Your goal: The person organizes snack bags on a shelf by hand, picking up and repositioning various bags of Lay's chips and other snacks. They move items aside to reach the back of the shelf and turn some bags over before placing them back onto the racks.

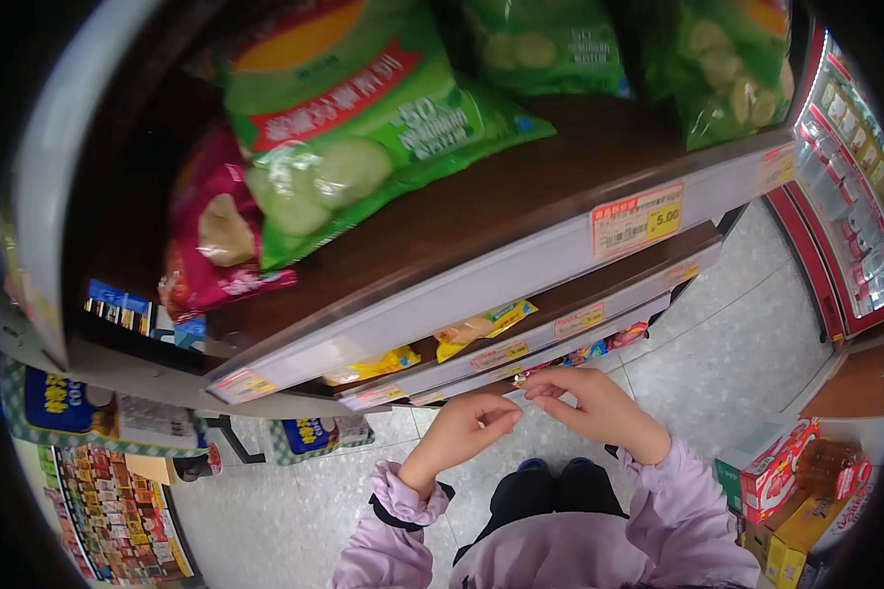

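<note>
head view: both hands raised, near each other
left hand (459,432): loosely curled; i cannot tell if holding
right hand (599,410): fingers bent, contents unclear to me
bright packets (627,337): low shelf, none visibly lifted

Large green glossy chip bag (349,137) cut off at the top edge, small print on the white-and-yellow paper price tag (636,221) too tiny to read, right hand's (584,404) fingertips blurring into a small shiny unidentifiable bit (521,379)
</note>
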### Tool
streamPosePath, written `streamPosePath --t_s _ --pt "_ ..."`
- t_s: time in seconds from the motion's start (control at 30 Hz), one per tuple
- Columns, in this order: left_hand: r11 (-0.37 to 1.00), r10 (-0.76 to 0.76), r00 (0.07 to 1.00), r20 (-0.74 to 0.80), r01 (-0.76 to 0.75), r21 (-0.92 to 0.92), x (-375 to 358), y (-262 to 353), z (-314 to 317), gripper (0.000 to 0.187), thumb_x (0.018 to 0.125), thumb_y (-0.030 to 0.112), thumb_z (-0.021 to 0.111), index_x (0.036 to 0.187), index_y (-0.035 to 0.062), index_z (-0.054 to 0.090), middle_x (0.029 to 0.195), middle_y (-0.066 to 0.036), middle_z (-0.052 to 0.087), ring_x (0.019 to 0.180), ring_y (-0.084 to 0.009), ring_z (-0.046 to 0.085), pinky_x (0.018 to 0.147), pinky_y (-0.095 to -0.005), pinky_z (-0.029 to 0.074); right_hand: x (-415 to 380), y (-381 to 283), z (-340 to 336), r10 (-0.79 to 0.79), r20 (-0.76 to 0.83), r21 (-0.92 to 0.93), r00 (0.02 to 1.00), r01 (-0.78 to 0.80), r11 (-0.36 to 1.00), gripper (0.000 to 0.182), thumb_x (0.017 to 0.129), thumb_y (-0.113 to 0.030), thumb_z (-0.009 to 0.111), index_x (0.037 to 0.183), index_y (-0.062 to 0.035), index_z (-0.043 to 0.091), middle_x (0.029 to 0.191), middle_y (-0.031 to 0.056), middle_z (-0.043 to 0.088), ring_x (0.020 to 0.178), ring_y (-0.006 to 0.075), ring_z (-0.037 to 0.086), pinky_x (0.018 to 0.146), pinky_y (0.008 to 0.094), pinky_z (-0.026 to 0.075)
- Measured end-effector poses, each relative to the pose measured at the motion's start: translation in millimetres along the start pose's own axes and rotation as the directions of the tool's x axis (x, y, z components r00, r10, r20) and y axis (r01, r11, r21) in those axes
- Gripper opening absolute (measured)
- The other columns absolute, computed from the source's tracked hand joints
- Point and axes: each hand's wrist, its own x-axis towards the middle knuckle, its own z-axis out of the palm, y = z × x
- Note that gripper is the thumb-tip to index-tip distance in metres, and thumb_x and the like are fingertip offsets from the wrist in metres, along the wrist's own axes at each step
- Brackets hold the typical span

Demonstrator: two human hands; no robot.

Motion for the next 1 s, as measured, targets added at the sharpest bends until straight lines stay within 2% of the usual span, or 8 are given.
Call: streamPosePath --t_s 0.13,0.2,0.3,0.6,0.83,0.93,0.97,1.0 --pt "0.997 0.038 0.997 0.074 -0.043 0.063 21 -36 15 0.017 0.08 0.016 0.059 0.087 0.0013 0.06 0.069 -0.006 0.06 0.061 -0.0108 0.056 0.055 -0.0234 0.043 -2 45 1 -0.015 -0.011 -0.01 1.0 0.014 1.0 0.021 0.079 -0.007 0.054 0.1 -0.0017 0.054 0.088 0.0109 0.061 0.079 0.0206 0.061 0.067 0.028 0.048" --pt "0.979 0.111 0.988 0.109 -0.127 0.158 31 -53 20 0.017 0.079 0.016 0.058 0.089 0.0021 0.06 0.07 -0.008 0.06 0.062 -0.0129 0.057 0.056 -0.0241 0.044 -4 66 1 -0.026 -0.021 -0.025 0.999 0.026 0.999 0.021 0.079 -0.007 0.054 0.1 -0.0018 0.054 0.088 0.0109 0.061 0.079 0.0207 0.061 0.067 0.0282 0.048" --pt "0.978 0.123 0.985 0.123 -0.141 0.153 44 -81 29 0.017 0.08 0.016 0.058 0.09 0.0028 0.06 0.071 -0.008 0.06 0.062 -0.0143 0.057 0.056 -0.0249 0.044 -5 97 2 -0.091 -0.015 -0.038 0.996 0.09 0.995 0.021 0.079 -0.006 0.054 0.1 -0.0017 0.054 0.088 0.0109 0.061 0.08 0.0205 0.061 0.068 0.0281 0.048" --pt "0.971 0.194 0.98 0.051 -0.199 0.131 68 -176 50 0.018 0.081 0.017 0.057 0.091 0.0025 0.06 0.071 -0.008 0.06 0.062 -0.0148 0.057 0.056 -0.0255 0.043 -8 189 18 -0.097 0.019 -0.05 0.995 0.098 0.994 0.021 0.079 -0.005 0.054 0.1 -0.0003 0.054 0.089 0.0113 0.061 0.081 0.02 0.061 0.07 0.0278 0.049" --pt "0.954 0.272 0.962 -0.031 -0.266 0.135 61 -215 50 0.018 0.081 0.016 0.056 0.09 0.0009 0.059 0.071 -0.009 0.06 0.062 -0.0153 0.057 0.057 -0.0259 0.044 -8 219 35 -0.136 0.066 -0.11 0.989 0.143 0.984 0.021 0.08 -0.007 0.055 0.1 -0.0001 0.054 0.088 0.0114 0.061 0.08 0.0196 0.062 0.07 0.0278 0.049" --pt "0.957 0.258 0.965 -0.057 -0.246 0.156 55 -216 49 0.018 0.081 0.016 0.056 0.09 0.0003 0.059 0.072 -0.009 0.06 0.063 -0.0162 0.057 0.058 -0.0263 0.044 -11 222 38 -0.14 0.075 -0.134 0.987 0.149 0.98 0.021 0.08 -0.007 0.055 0.099 -0.0001 0.054 0.087 0.0111 0.062 0.079 0.0193 0.062 0.069 0.0279 0.048" --pt "0.962 0.219 0.975 -0.038 -0.21 0.173 52 -217 48 0.016 0.082 0.01 0.056 0.093 -0.0002 0.06 0.079 -0.004 0.061 0.069 -0.0069 0.054 0.059 -0.0203 0.044 -12 221 39 -0.145 0.075 -0.157 0.987 0.155 0.975 0.02 0.08 -0.008 0.054 0.099 -0.0001 0.054 0.086 0.011 0.061 0.078 0.0192 0.062 0.069 0.0279 0.048" --pt "0.962 0.224 0.973 -0.048 -0.214 0.168 49 -216 48 0.016 0.082 0.01 0.056 0.093 -0.0003 0.06 0.077 -0.004 0.061 0.068 -0.0064 0.054 0.059 -0.0201 0.044 -13 218 41 -0.151 0.071 -0.15 0.986 0.16 0.976 0.02 0.08 -0.008 0.054 0.098 -0.0001 0.054 0.086 0.0111 0.061 0.077 0.019 0.061 0.068 0.0279 0.048"
